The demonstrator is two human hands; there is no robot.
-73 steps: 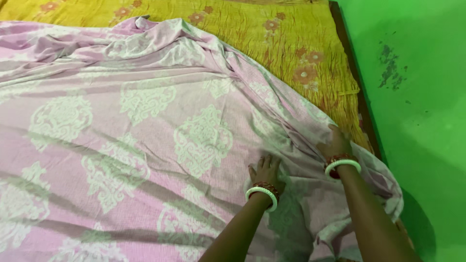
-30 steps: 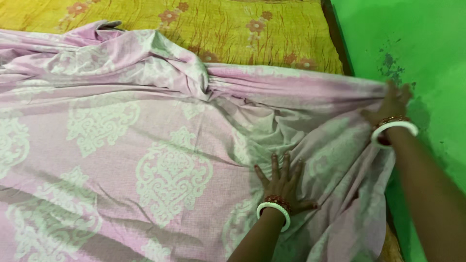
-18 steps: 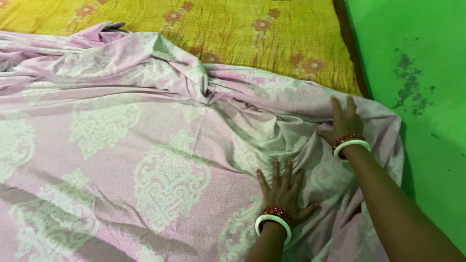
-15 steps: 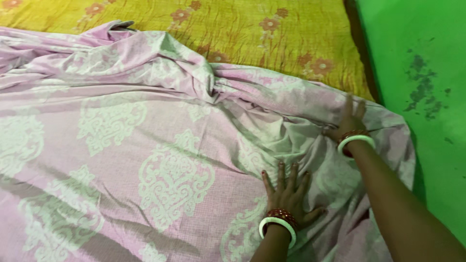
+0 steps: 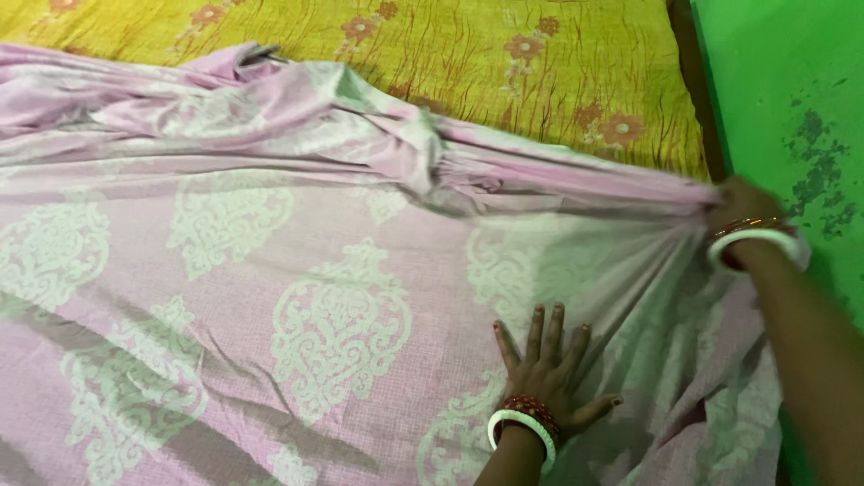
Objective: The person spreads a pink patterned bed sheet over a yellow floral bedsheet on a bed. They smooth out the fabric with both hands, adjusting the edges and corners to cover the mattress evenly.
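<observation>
A pink sheet with pale ornamental motifs covers most of a bed. My left hand lies flat on it with fingers spread, pressing it down near the right side. My right hand is closed on the sheet's edge at the bed's right side, next to the green wall, and the cloth runs taut from that grip toward a bunched ridge in the middle. Both wrists wear white and red bangles.
A yellow floral bedcover lies bare beyond the pink sheet at the top. A dark wooden bed frame edge runs along the right. The green wall, with dark scuffs, stands close against it.
My right hand went from lying flat on the sheet to gripping its edge and pulling it right toward the wall; the wrinkles there have stretched out. My left hand stayed pressed flat.
</observation>
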